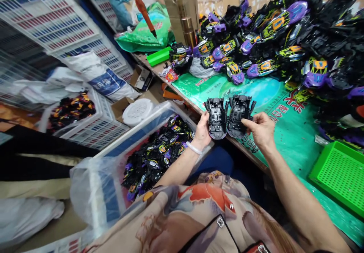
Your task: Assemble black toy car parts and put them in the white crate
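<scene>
Two toy car bodies are held side by side over the table's front edge, their black undersides facing up. My left hand [202,128] grips the left car body [217,118] by its outer side. The right car body [239,116] is pinched between the thumb and fingers of my right hand [260,127]. Beyond them, a large heap of purple, black and yellow toy cars [263,67] covers the back of the table [284,131], which has a green plastic cover.
To the left below the table stands a bin [99,181] full of toy cars. An orange screwdriver [145,16] hangs over the table's far left. A green basket [341,173] lies at the right. Stacked crates [51,14] stand at the far left.
</scene>
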Available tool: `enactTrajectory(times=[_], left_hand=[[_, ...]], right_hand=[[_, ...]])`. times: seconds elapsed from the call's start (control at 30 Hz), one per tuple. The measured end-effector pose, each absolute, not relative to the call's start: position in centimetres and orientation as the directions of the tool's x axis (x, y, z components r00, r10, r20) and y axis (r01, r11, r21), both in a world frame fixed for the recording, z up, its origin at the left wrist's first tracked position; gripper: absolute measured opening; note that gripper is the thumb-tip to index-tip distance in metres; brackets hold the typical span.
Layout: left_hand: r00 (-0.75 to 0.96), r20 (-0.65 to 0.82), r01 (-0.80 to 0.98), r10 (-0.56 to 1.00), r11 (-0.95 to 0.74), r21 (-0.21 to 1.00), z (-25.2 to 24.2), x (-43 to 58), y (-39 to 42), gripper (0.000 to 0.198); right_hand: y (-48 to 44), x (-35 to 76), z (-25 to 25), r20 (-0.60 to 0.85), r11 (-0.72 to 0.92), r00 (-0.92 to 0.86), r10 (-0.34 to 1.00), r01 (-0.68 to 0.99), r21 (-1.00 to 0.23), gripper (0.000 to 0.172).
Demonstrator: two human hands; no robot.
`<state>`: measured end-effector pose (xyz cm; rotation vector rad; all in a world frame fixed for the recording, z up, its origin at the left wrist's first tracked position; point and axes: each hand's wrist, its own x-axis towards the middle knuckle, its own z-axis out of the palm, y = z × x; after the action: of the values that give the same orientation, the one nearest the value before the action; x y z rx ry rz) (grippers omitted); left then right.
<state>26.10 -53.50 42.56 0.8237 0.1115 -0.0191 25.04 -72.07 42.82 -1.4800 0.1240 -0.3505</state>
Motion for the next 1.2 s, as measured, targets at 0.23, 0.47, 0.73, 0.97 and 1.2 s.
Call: enactTrajectory(times=[0.23, 0.47, 0.73, 0.97, 1.2], left_hand=[[0.995, -0.087, 0.037, 0.041, 0.67, 0.741, 42.6, 25.9, -52.9, 0.034], [0.998, -0.046, 0.015, 0.031, 0.634, 0.773, 42.7, 25.3, -51.6, 0.043], [0.999, -0.026, -0.007, 0.042, 0.645, 0.764, 41.8, 24.7, -49.9, 0.043], [0.998, -0.041, 0.0, 0.046, 0.658, 0.753, 41.5, 23.7, -48.5, 0.044], [0.994, -0.089, 0.018, 0.068, 0.69, 0.724, 40.7, 22.4, -47.1, 0.051]], right_hand=[[-71.4, 24.4, 42.8, 0.14, 0.017, 0.949, -0.283, 0.151, -0.988, 0.042], [-70.7, 24.0, 42.5, 0.155, 0.001, 0.956, -0.249, 0.161, -0.987, 0.041], [-69.9, 23.4, 42.2, 0.164, 0.002, 0.963, -0.214, 0.169, -0.986, 0.039], [-68.5, 22.4, 42.5, 0.168, 0.027, 0.967, -0.19, 0.176, -0.984, 0.041], [-67.4, 22.0, 41.4, 0.104, 0.126, 0.992, -0.077, 0.113, -0.986, 0.048]])
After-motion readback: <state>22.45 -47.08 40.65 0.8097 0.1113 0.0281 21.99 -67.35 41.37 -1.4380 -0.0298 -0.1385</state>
